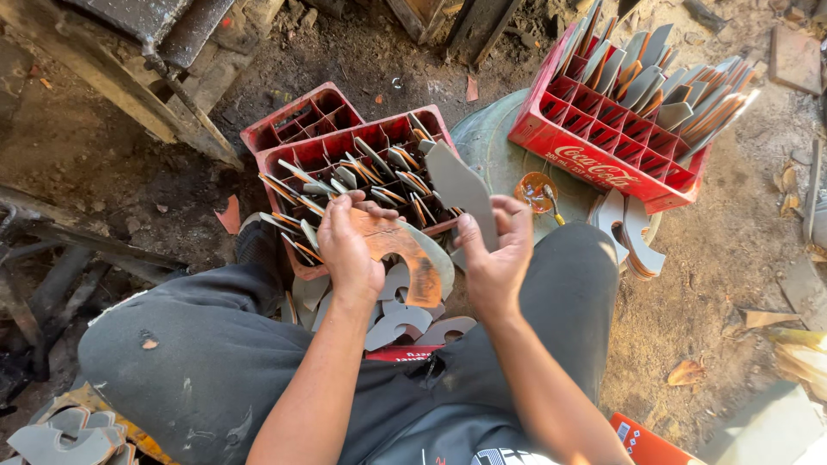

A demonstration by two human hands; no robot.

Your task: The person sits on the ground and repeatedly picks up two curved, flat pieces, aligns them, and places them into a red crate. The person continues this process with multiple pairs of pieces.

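While gripped in both hands, rusty blade point(405, 250) left point(349, 250), grey blade point(461, 185) right point(495, 258).

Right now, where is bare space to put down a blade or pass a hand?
Free: the dirt right of the far red crate, and the dirt left of the near crate. Crowded: both crates and the blade pile under the hands.
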